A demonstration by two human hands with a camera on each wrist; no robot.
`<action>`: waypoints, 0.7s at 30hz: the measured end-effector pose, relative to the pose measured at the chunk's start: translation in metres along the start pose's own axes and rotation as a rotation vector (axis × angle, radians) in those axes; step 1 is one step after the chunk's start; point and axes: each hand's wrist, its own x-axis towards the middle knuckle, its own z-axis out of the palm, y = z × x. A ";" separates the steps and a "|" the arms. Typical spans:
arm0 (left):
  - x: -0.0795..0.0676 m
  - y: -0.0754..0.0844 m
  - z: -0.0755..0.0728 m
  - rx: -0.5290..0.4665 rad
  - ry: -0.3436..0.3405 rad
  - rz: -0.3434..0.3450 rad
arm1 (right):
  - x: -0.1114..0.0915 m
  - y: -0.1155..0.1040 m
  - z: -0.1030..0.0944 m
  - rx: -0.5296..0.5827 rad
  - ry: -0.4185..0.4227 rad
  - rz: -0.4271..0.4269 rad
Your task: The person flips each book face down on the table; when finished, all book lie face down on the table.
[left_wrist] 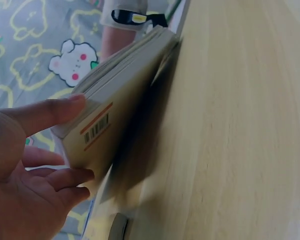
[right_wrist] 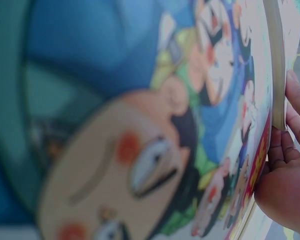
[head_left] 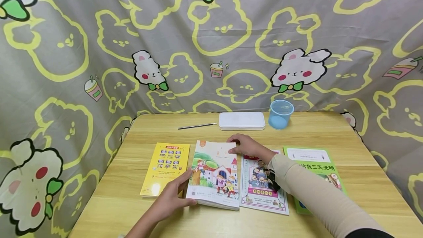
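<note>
We've got the middle book (head_left: pixel 214 173) lying long axis near-to-far on the table (head_left: pixel 132 208) between the yellow book (head_left: pixel 166 167) and comic (head_left: pixel 262 186), left hand (head_left: pixel 172 197) gripping its near-left corner, right hand (head_left: pixel 246 146) pinching the far edge.

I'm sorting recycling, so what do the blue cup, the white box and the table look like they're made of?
Blue cup: translucent plastic, probably; the cloth behind shows through it. White box: likely matte plastic, smooth with rounded corners. Table: pale wood or wood-look laminate, with visible grain lines; which one I can't tell.
</note>
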 end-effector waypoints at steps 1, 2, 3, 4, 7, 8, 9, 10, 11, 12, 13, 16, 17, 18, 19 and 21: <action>0.000 0.000 0.000 -0.033 0.004 -0.008 | 0.000 0.000 0.000 0.000 0.001 0.001; 0.000 0.001 -0.001 -0.071 0.005 -0.016 | 0.000 0.000 0.000 -0.001 0.001 0.002; 0.000 0.001 -0.001 -0.116 0.006 -0.024 | 0.000 0.000 0.000 -0.001 0.001 0.002; 0.000 0.002 -0.001 -0.153 0.009 -0.034 | 0.000 0.000 0.000 -0.002 0.002 0.001; 0.000 0.002 -0.002 -0.255 0.028 -0.055 | 0.000 0.000 0.001 -0.005 0.005 -0.002; 0.000 0.002 -0.002 -0.292 0.035 -0.054 | 0.000 0.000 0.001 -0.004 0.005 -0.003; 0.000 0.002 -0.002 -0.325 0.043 -0.052 | 0.000 0.001 0.001 -0.005 0.006 -0.003; 0.000 0.002 -0.001 -0.360 0.052 -0.051 | 0.000 0.001 0.001 -0.005 0.006 -0.002; 0.000 0.001 -0.001 -0.399 0.057 -0.047 | 0.001 0.001 0.001 -0.005 0.007 -0.001; 0.000 0.001 0.000 -0.437 0.059 -0.042 | 0.001 0.001 0.001 -0.006 0.008 0.002; 0.000 0.001 0.000 -0.467 0.061 -0.032 | 0.001 0.000 0.001 -0.007 0.008 0.004; 0.000 0.001 0.002 -0.566 0.072 -0.026 | 0.001 -0.001 0.001 -0.006 0.009 0.009; -0.001 0.001 0.002 -0.585 0.076 -0.022 | 0.001 -0.001 0.001 -0.005 0.009 0.011; 0.000 0.001 0.002 -0.605 0.078 -0.015 | 0.000 -0.001 0.001 -0.004 0.009 0.012; 0.000 0.001 0.003 -0.623 0.080 -0.007 | 0.000 -0.002 0.001 -0.002 0.008 0.014; 0.000 0.001 0.003 -0.658 0.082 0.000 | 0.000 -0.003 0.000 0.001 0.008 0.016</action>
